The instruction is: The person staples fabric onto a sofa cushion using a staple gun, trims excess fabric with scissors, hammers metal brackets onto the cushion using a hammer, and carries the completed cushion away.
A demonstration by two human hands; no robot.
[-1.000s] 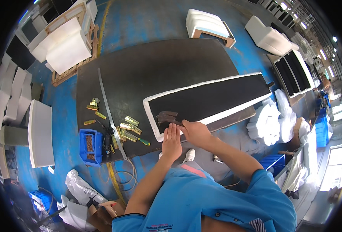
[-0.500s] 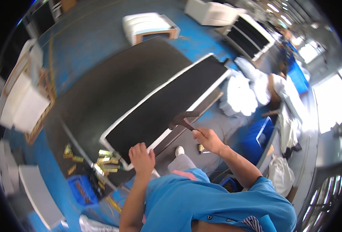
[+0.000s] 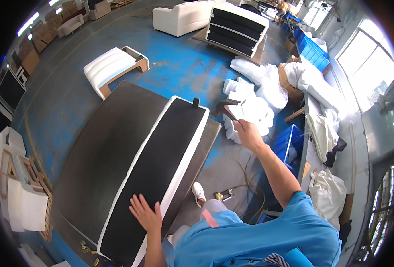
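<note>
A long upholstered panel [image 3: 154, 151], black on its upper face with white edging, lies on a dark brown work table [image 3: 99, 129]. My left hand [image 3: 146, 213] rests flat on the black cloth toward the near end, its fingers spread. In my right hand [image 3: 249, 135] is a hammer [image 3: 226, 107], gripped by its handle and raised beyond the table's right side, with the head pointing away from me. A short dark tab [image 3: 196, 103] sticks up at the panel's far end.
White wrapped bundles [image 3: 250, 104] are heaped on the floor at right, near a blue crate [image 3: 289, 144]. A nail gun [image 3: 224, 195] with a hose lies by my white shoe [image 3: 198, 192]. A white seat frame [image 3: 112, 66] and a sofa [image 3: 181, 18] stand beyond the table.
My view has turned, so the panel now points more straight ahead. My left hand has shifted from the panel's edge onto its black face. The raised hammer is farther out.
</note>
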